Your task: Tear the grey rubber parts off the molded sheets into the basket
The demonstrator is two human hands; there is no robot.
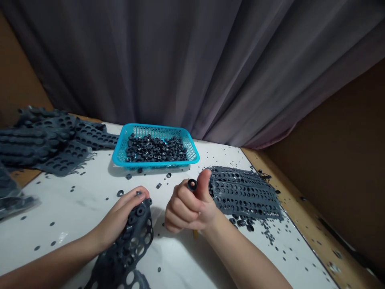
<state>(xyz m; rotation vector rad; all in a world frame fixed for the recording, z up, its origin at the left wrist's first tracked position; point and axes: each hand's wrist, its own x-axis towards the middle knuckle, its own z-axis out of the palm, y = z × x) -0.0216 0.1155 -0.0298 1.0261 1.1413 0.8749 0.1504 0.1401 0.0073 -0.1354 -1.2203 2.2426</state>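
Just then, the right hand pinched a small black rubber ring; the left hand clutched a perforated dark-grey rubber sheet

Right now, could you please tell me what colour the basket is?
The basket is bright turquoise, best seen in the head view.

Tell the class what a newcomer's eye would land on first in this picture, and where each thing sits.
The bright turquoise plastic basket stands out first, at the far side of the white table, heaped with small dark rings. Nearer the viewer, the right hand pinches one dark ring between thumb and fingers, while the left hand grips a punched dark sheet.
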